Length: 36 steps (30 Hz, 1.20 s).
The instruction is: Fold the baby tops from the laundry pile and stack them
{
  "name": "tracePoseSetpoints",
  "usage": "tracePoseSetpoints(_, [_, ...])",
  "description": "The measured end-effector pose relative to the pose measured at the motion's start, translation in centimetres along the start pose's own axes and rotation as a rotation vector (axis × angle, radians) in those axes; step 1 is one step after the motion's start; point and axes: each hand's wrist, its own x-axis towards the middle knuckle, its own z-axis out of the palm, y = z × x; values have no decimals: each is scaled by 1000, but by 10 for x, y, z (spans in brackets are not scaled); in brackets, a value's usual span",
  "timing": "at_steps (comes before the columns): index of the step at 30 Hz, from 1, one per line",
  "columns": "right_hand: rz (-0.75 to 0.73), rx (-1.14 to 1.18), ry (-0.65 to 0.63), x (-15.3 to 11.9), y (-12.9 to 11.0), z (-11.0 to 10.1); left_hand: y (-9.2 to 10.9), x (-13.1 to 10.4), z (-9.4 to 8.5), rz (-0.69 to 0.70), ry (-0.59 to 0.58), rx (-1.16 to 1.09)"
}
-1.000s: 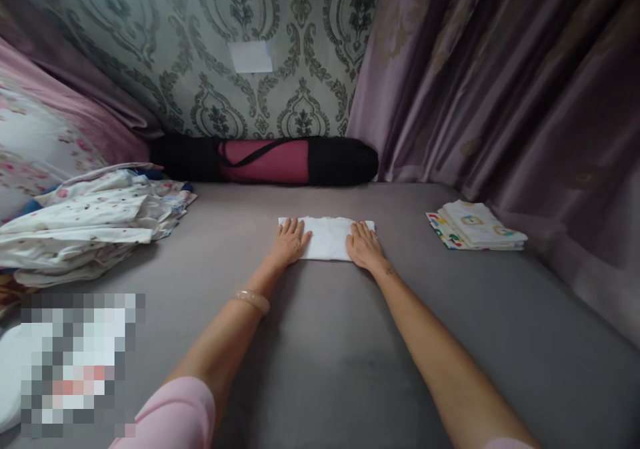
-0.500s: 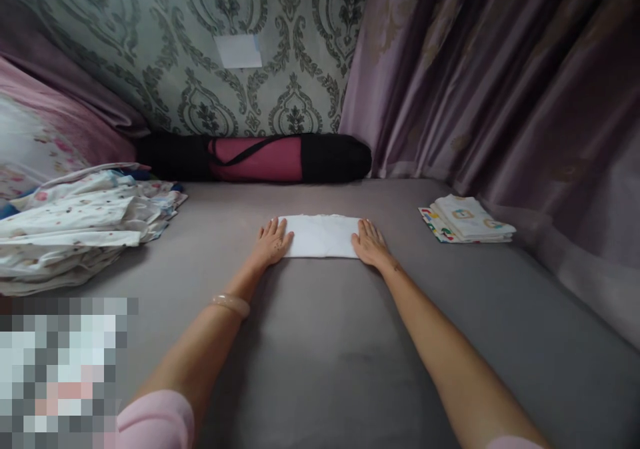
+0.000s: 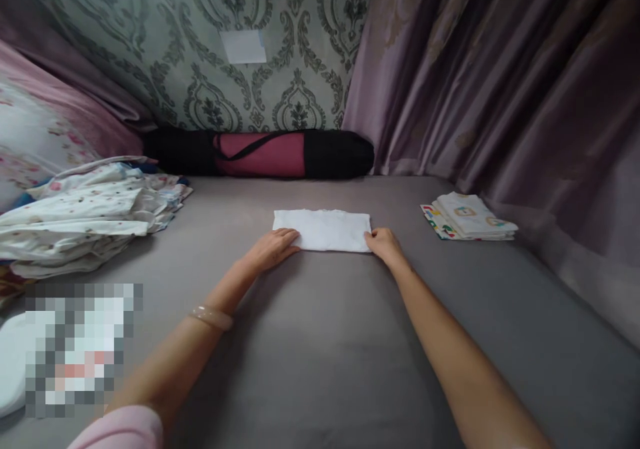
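A folded white cloth [image 3: 333,230] lies flat on the grey sheet [image 3: 320,329], a wide rectangle in front of me. At its near left corner is my left hand [image 3: 276,246], fingers together and closed on the edge. My right hand [image 3: 384,243] pinches the cloth's right edge near the front corner, with the fingers curled. The fingertips of both hands are partly hidden at the cloth.
A heap of printed clothes [image 3: 85,215] lies at the left. Small folded cloths [image 3: 473,217] are stacked at the right. A long black and red bag [image 3: 260,154] lies along the wall, beside a purple curtain [image 3: 440,69]. Something pixelated [image 3: 83,349] is at the lower left.
Both hands were lying flat with fingers spread on the cloth's ends. They have moved toward its near corners and closed there. The view has shifted slightly.
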Motion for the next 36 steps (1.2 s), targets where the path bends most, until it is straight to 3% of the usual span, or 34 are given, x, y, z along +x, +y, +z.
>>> tracePoseSetpoints(3, [75,116,-14,3,-4,-2,-2,-7,-7,18,-74,-2])
tracePoseSetpoints(7, [172,536,-118,5,-8,-6,1,-9,-12,-27,-168,-14])
tracePoseSetpoints(13, [184,777,-300,4,-16,-13,7,-3,-15,-143,-186,-37])
tracePoseSetpoints(17, [204,871,-365,-4,-8,-15,14,-8,-27,-145,-205,-4])
tracePoseSetpoints(22, [229,878,-415,-33,18,-14,29,-33,-41,-103,-258,8])
tracePoseSetpoints(27, [200,876,-433,-61,33,-17,48,-50,-51,-26,-303,-116])
tracePoseSetpoints(31, [257,1002,-418,-63,26,-16,63,-27,-45,-87,-190,-250])
tracePoseSetpoints(34, [288,1076,-428,-61,19,-14,74,3,-27,-164,-19,-230])
tracePoseSetpoints(36, [281,1111,-436,-60,18,-12,81,19,-11,-188,23,-209])
